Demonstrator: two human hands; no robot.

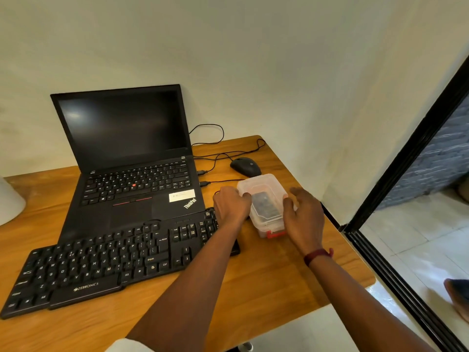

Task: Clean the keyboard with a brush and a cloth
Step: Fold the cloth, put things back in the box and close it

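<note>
Wooden table [266, 288]: one, largest item; it carries everything listed below.
Laptop [132, 158]: one, lid up, screen dark, at the back of the table.
Keyboard [106, 262]: one black external board, the thing to be cleaned; it lies at the table's near left, its far edge overlapping the laptop's front edge. Nothing is touching its keys apart from the left forearm passing over its right end.
Plastic box [264, 199]: one, translucent, lid on, red latch at the near end; stands just right of the keyboard. Something dark shows through the lid; cannot tell what it is.
Mouse [245, 166]: one, black, just beyond the box; cables run from it toward the laptop.
Left hand [229, 204]: fingers curled over the box's left edge, gripping it.
Right hand [303, 212]: fingers loosely spread, thumb touching the box's right side; not yet a firm grip, as far as I can judge.
Brush, cloth: none in open view; possibly inside the box.
Progress: judged very early. Box lid appears still closed, tools not out, no brushing or wiping begun.
Remaining: open box, take out tools, brush keys, wipe with cloth.
</note>
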